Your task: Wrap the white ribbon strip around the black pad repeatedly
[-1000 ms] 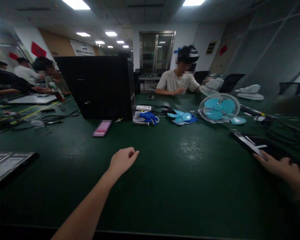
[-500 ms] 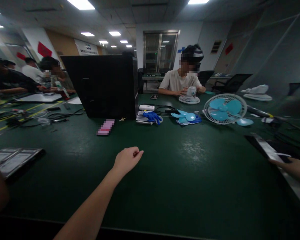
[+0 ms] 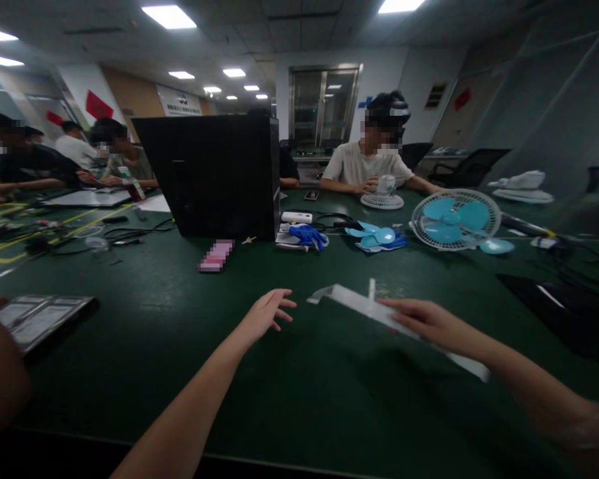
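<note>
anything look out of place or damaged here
Loose blue fan blades look out of place, lying on what seems a glove, beside a fan with its own. The pale strip in the right hand has one bent end, perhaps by design.

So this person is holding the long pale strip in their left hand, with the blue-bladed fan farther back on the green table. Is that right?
Not quite: the head view shows the right hand holding the long pale strip; the left hand is empty. The rest stands.
</note>
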`<state>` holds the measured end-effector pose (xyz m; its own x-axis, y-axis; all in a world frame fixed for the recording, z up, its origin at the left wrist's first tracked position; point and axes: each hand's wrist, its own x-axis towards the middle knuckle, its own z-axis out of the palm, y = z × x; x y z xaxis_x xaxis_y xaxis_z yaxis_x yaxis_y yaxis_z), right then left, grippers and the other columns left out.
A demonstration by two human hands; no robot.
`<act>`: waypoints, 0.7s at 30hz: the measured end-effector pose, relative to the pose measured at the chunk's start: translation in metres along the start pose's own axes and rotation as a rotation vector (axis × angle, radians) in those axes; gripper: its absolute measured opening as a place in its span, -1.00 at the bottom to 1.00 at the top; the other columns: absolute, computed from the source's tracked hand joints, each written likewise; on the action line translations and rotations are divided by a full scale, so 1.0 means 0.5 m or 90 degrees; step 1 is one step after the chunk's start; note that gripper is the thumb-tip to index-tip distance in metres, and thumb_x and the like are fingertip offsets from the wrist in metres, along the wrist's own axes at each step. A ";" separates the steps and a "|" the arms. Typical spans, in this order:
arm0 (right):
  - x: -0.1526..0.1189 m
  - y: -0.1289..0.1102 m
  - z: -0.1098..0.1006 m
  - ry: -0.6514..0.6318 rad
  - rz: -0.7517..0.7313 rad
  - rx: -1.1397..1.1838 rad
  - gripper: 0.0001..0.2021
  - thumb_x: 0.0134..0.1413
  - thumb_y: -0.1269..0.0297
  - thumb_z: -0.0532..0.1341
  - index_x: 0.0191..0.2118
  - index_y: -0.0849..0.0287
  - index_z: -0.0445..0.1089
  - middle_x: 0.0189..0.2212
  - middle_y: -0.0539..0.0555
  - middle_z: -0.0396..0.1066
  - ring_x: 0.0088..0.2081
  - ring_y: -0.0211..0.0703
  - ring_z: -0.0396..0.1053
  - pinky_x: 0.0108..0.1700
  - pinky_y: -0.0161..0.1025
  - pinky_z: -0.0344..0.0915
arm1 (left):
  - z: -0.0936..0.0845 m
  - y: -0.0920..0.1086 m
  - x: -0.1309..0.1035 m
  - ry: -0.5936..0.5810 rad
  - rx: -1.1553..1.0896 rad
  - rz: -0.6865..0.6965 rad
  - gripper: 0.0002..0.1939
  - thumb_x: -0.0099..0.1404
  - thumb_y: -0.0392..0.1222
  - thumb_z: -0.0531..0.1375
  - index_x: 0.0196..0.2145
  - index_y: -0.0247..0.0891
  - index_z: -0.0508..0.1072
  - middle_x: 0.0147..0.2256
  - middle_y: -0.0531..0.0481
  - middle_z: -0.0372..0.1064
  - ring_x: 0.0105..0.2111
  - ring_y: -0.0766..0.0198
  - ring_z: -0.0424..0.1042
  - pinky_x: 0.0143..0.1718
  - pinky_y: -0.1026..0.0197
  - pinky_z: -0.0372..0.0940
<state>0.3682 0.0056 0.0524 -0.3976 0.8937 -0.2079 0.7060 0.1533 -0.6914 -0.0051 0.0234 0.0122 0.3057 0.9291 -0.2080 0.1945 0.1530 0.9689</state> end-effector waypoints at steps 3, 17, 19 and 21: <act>-0.013 -0.106 0.070 -0.101 -0.083 -0.035 -0.49 0.26 -0.05 0.01 0.24 0.00 0.23 -0.13 0.08 0.41 -0.24 -0.15 0.36 -0.21 -0.19 0.34 | 0.006 0.009 -0.013 -0.143 -0.130 -0.030 -0.42 0.40 0.17 -0.12 0.16 -0.27 0.27 0.08 -0.23 0.33 -0.09 0.13 0.39 -0.24 0.16 0.29; -0.030 0.130 -0.078 0.213 0.159 -0.221 -0.40 0.14 -0.04 0.08 0.25 0.10 0.20 0.19 0.15 0.21 0.16 0.00 0.21 0.13 -0.14 0.22 | 0.024 0.014 -0.035 -0.256 0.232 0.084 -0.64 0.37 0.04 0.06 -0.13 -0.25 0.49 -0.23 -0.01 0.48 -0.48 0.39 0.34 -0.46 0.30 0.22; -0.054 0.224 -0.139 0.325 0.292 -0.270 -0.28 0.06 0.01 0.11 0.25 0.43 0.15 0.26 0.48 0.00 0.27 0.32 -0.02 0.18 0.11 0.10 | 0.023 0.020 -0.040 -0.256 0.247 0.086 -0.64 0.35 0.05 0.07 -0.19 -0.26 0.53 -0.23 -0.01 0.47 -0.48 0.39 0.34 -0.46 0.30 0.22; -0.095 0.307 -0.186 0.410 0.412 -0.295 -0.17 0.02 -0.05 0.07 0.23 0.61 0.09 0.23 0.73 -0.14 0.23 0.66 -0.11 0.05 0.40 0.05 | 0.023 0.024 -0.043 -0.282 0.242 0.084 -0.64 0.35 0.04 0.08 -0.22 -0.27 0.54 -0.25 -0.02 0.47 -0.46 0.38 0.36 -0.44 0.30 0.24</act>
<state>0.5500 0.0261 0.0205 0.4333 0.8993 0.0589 0.8853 -0.4124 -0.2149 0.0011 0.0015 0.0266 0.6937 0.6908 -0.2039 0.4229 -0.1615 0.8916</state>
